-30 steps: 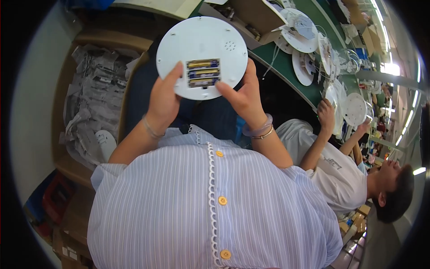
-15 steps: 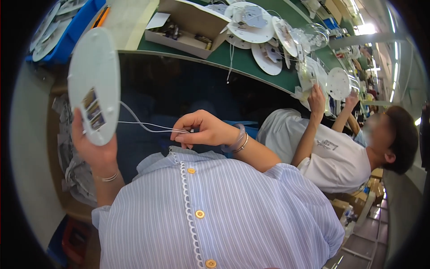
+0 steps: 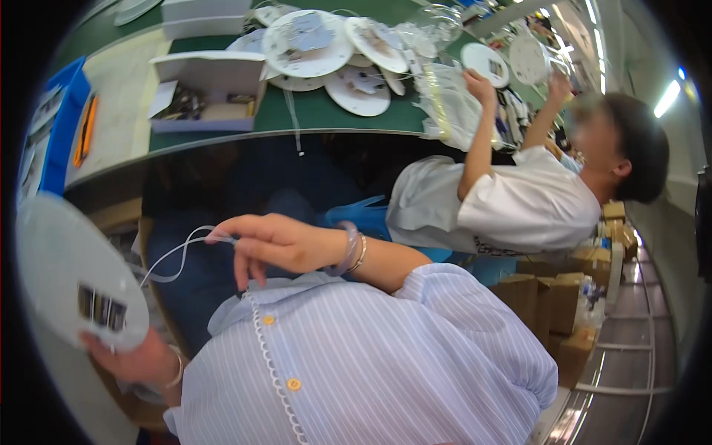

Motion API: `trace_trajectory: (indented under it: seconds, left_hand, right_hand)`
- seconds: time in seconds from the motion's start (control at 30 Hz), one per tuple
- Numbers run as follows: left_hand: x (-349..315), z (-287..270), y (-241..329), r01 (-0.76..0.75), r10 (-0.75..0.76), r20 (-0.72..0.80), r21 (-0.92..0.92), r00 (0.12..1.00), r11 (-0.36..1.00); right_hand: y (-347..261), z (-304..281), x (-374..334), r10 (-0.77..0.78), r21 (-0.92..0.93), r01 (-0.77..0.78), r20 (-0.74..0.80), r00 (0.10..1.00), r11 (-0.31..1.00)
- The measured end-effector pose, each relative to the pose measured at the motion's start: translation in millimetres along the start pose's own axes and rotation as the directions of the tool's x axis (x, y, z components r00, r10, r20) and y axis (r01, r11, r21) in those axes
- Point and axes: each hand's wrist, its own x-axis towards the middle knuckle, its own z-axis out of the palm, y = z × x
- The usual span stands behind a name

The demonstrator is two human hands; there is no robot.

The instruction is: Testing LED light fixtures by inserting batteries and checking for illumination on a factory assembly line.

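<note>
My left hand grips the lower edge of a round white plate at the far left. Set into the plate is a rectangular opening with dark and light strips. A thin white cable loops from the plate's right edge to my right hand. There the cable is pinched between thumb and fingertips, in front of my striped shirt. Its end is hidden by the fingers.
A grey-white box with small metallic parts stands on the green bench. Several round white plates are piled beside it. An orange cutter lies near a blue bin. On the right a person holds a round white plate.
The plate in my left hand has moved left and down and tilted. My right hand has shifted left, keeping the cable, which now hangs in a slacker loop. The whole view has turned.
</note>
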Motion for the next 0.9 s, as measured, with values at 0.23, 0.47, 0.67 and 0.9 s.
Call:
trace_trajectory:
  seconds: [0.23, 0.47, 0.67, 0.9]
  left_hand:
    - [2, 34, 29, -0.069, -0.012, -0.243, -0.323, 0.970, 0.944]
    - [11, 43, 78, -0.258, -0.089, -0.570, -0.498, 0.816, 0.828]
    - [26, 24, 98, -0.517, -0.165, -0.812, -0.498, 0.560, 0.697]
    - [-30, 11, 0, 0.161, -0.046, 0.156, -0.912, 0.987, 0.378]
  right_hand:
    - [-18, 16, 6, -0.208, -0.025, 0.216, 0.181, 0.961, 0.976]
    - [-31, 23, 16, -0.165, -0.128, 0.198, 0.228, 0.960, 0.972]
    - [-50, 36, 30, -0.230, -0.179, 0.286, 0.280, 0.932, 0.941]
    - [-44, 35, 29, -0.158, -0.265, 0.195, 0.154, 0.975, 0.944]
